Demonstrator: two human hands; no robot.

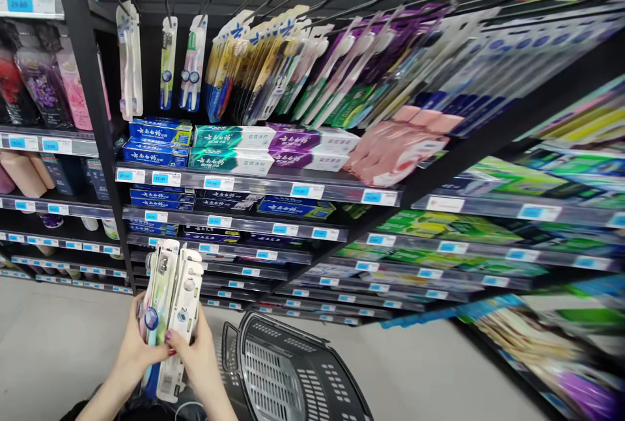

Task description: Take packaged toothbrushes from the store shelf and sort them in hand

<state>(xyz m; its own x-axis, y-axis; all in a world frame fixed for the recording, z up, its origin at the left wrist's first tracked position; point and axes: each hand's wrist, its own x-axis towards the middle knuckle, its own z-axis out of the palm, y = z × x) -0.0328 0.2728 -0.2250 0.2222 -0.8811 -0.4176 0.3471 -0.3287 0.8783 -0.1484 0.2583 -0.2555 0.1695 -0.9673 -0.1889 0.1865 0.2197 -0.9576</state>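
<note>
Several packaged toothbrushes (163, 284) are gathered upright in front of my body, low on the left of the head view. My left hand (134, 343) is closed round the left side of the bundle, its thumb across the front pack. My right hand (193, 339) grips the right side, where a white-backed toothbrush pack (185, 297) faces me. Red nail polish shows on the right thumb, which presses near the middle of the packs. The fingers behind the bundle are hidden. Above, similar toothbrush packs (193, 63) hang on hooks.
A black shopping basket (312, 375) stands on the grey floor (405, 362) just right of my hands. Toothpaste boxes (229, 148) line the shelves ahead, beside pink packs (395, 148). Bottles (41, 76) fill the left shelves. Blurred green boxes (449, 226) sit to the right.
</note>
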